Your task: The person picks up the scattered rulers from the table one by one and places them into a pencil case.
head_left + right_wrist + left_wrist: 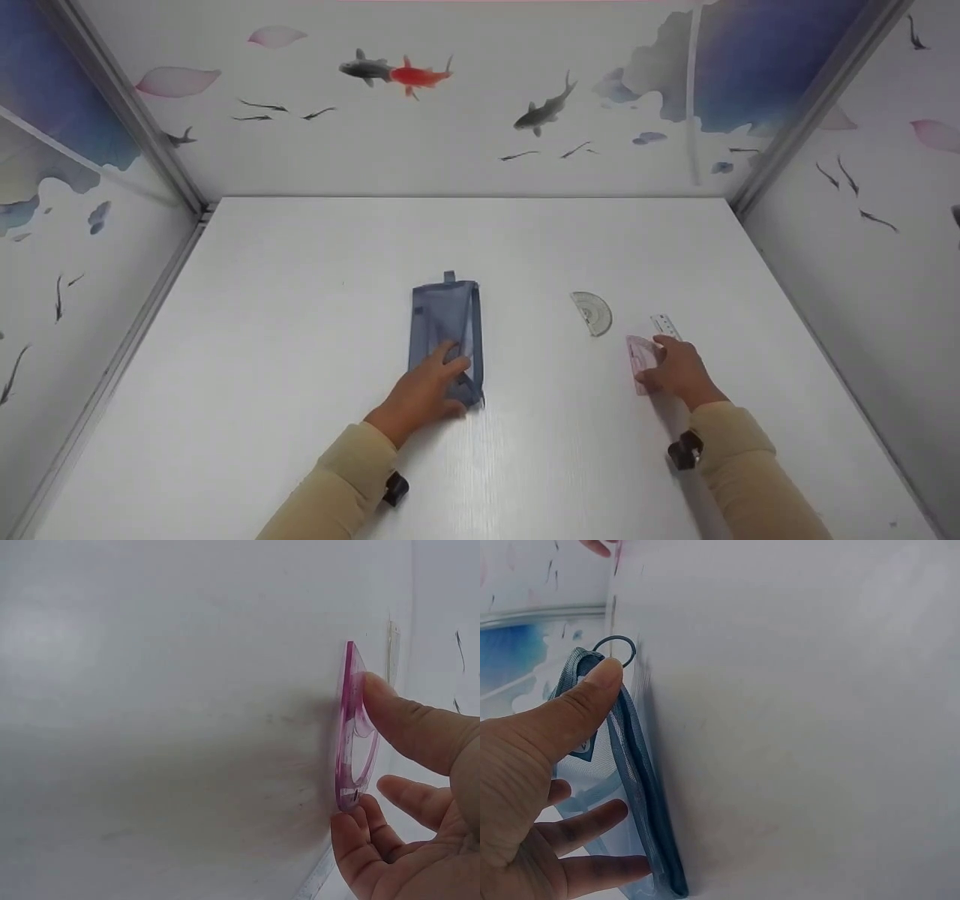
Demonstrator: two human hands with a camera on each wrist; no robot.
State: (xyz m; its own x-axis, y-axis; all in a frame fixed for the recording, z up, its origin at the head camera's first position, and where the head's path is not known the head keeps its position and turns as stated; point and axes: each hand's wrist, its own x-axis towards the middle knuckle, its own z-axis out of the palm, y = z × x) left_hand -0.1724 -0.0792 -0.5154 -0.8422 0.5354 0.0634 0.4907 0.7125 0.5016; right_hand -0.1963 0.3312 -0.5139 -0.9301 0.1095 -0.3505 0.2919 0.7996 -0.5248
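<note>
A blue-grey mesh pencil pouch (435,311) lies on the white table, its zip along the right side. My left hand (420,394) rests over its near part with fingers spread on the mesh. In the left wrist view the thumb (604,675) lies across the pouch's corner beside a ring-shaped pull (634,652). Further right, my right hand (679,367) pinches a pink transparent set square (636,352) between thumb and fingers. The right wrist view shows that set square (349,727) nearly edge-on, thumb on one face and fingertips at its lower corner.
A clear protractor (595,313) lies between the pouch and the right hand. Just beyond that hand shows the end of a clear ruler (664,324), the remainder hidden behind it. Panels printed with fish (544,112) enclose the white table (300,247) at the back and sides.
</note>
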